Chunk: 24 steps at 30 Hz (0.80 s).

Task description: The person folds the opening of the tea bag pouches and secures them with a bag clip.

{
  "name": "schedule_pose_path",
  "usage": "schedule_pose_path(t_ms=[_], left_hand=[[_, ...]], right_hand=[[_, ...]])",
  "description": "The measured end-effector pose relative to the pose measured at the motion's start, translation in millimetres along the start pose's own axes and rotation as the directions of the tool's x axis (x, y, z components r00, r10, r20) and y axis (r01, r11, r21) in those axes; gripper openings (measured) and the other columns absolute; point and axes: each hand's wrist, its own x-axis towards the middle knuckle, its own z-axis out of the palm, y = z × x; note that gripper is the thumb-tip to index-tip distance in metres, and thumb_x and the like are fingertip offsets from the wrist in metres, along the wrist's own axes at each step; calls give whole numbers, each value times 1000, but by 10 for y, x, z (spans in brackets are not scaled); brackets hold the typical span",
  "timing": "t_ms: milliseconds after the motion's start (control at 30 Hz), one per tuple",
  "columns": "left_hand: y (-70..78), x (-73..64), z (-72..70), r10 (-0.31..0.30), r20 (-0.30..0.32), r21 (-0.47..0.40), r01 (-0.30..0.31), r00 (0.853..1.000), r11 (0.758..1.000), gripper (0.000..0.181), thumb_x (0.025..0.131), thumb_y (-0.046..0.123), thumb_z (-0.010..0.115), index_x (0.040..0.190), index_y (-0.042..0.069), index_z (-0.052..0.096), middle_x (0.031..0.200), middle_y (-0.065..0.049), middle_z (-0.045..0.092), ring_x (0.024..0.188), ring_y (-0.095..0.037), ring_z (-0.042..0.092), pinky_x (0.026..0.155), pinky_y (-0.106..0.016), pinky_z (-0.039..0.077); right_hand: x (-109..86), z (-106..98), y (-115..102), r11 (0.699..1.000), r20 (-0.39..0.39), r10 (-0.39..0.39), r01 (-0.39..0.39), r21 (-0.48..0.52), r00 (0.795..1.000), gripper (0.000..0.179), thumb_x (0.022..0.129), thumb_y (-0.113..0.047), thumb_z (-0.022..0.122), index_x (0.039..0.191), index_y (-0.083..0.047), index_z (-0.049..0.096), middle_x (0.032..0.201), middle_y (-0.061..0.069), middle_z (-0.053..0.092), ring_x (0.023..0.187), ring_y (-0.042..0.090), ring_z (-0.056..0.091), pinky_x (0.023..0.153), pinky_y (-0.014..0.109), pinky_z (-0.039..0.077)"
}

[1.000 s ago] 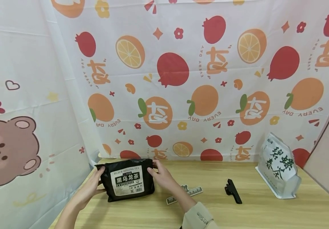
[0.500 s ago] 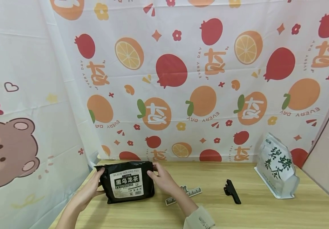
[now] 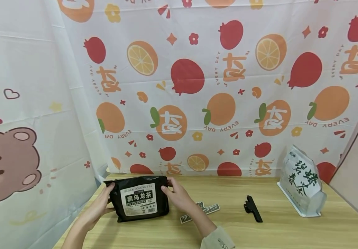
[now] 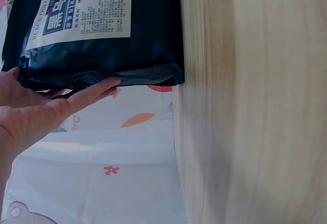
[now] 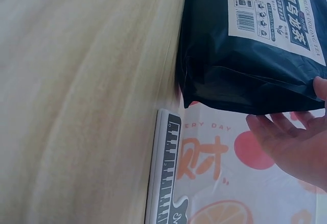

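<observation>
A black tea bag [image 3: 163,199] with a white "Black Oolong Tea" label stands on the table's left part, label facing me. My left hand [image 3: 96,207] grips its left end, thumb at the upper corner. In the left wrist view, the left hand's fingers [image 4: 94,92] lie along the bag's side seam. At the other end, my right hand [image 3: 177,196] holds the upper right corner, thumb in front and other fingers partly hidden behind. The right wrist view shows the bag [image 5: 214,81] between the right hand's thumb and fingers [image 5: 271,129].
A clip with a piano-key pattern [image 3: 211,209] lies by the right forearm, which partly covers it. Farther right is a black clip [image 3: 253,208]. A white tea bag [image 3: 303,183] with green characters stands at the right. Printed cloths [image 3: 210,138] hang behind and left of the wooden table [image 3: 228,231].
</observation>
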Motion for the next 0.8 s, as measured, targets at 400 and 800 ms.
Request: schedule_pose_path(t_ms=[400, 800], left_hand=[[42, 30, -65, -29, 81, 11, 29, 996, 1000, 83, 98, 50, 21, 133, -5, -30, 135, -27, -37, 126, -52, -13, 92, -53, 35], [32, 21, -71, -29, 93, 5, 29, 995, 1000, 82, 98, 50, 22, 135, -6, -26, 136, -27, -37, 126, -52, -13, 93, -53, 35]], right_hand=[[31, -55, 7, 999, 16, 29, -30, 11, 999, 44, 96, -37, 47, 128, -7, 44, 128, 13, 49, 119, 29, 43, 92, 45, 39], [15, -93, -14, 999, 28, 37, -38, 21, 999, 43, 96, -34, 48, 128, -6, 44, 127, 15, 48, 119, 30, 43, 92, 46, 38]])
